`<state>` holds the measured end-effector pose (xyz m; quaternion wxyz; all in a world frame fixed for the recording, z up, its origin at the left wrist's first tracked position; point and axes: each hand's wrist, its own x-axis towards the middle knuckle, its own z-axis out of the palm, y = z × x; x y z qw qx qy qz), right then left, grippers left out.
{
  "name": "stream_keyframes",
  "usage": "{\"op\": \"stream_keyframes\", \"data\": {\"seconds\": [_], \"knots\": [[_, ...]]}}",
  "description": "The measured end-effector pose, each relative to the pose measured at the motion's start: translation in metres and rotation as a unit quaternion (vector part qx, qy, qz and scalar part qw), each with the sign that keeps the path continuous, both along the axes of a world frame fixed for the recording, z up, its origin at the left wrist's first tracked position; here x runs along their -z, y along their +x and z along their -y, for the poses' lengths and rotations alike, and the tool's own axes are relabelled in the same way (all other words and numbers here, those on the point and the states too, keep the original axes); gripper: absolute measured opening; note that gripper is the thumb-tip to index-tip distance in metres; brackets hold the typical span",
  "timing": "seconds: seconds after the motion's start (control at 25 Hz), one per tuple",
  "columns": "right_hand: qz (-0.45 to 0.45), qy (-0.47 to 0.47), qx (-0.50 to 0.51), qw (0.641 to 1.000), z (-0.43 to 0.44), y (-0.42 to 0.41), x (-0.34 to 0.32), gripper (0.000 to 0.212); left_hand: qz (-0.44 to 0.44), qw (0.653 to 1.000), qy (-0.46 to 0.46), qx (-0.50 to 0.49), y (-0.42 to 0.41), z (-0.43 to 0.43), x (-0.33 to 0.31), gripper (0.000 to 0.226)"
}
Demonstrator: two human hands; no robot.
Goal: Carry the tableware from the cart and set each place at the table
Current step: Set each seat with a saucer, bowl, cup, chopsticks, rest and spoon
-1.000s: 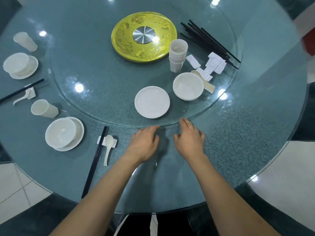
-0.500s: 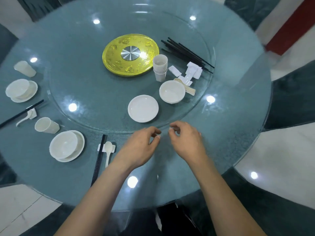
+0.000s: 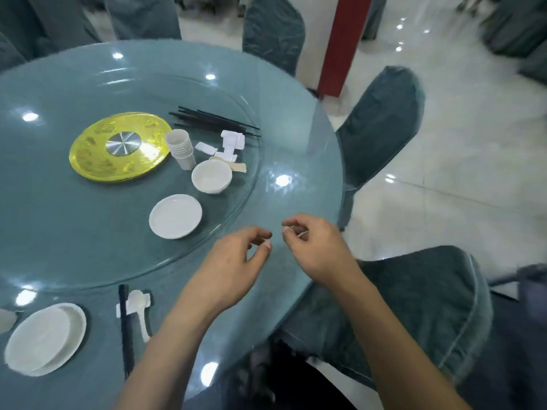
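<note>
Table: we are counting one round teal glass-topped table (image 3: 299, 137), bearing one clear glass turntable (image 3: 88, 220).
Hands: our left hand (image 3: 233, 267) is hovering, loosely curled and holding nothing; our right hand (image 3: 313, 250) is curling tighter, and we cannot tell whether it is pinching anything.
Turntable load: one flat white round plate (image 3: 175, 216), one white bowl (image 3: 211, 176), one stack of white cups (image 3: 180, 149) and a bundle of black chopsticks (image 3: 216, 122) are lying here.
Set place: a second white bowl on a plate (image 3: 44, 337) is sitting at the near left.
</note>
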<state>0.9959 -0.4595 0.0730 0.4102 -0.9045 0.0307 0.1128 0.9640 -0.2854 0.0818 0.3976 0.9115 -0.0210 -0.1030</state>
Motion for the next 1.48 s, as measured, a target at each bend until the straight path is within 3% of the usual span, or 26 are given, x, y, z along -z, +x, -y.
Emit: {"op": "stream_keyframes", "data": {"seconds": [0.4, 0.72, 1.0, 1.48], "knots": [[0.042, -0.004, 0.139, 0.989, 0.084, -0.064, -0.013, 0.019, 0.026, 0.987, -0.013, 0.155, -0.007, 0.089, -0.016, 0.026], [0.049, -0.003, 0.206, 0.977, 0.157, -0.097, -0.021, 0.021, 0.035, 0.974, 0.006, 0.225, -0.018, 0.169, -0.025, 0.027], [0.05, 0.009, 0.229, 0.972, 0.252, -0.146, -0.022, 0.019, 0.028, 0.972, 0.027, 0.234, -0.058, 0.258, -0.03, 0.026], [0.042, 0.028, 0.168, 0.984, 0.406, -0.185, -0.021, 0.016, 0.016, 0.986, 0.03, 0.164, -0.118, 0.397, -0.03, 0.019]]}}
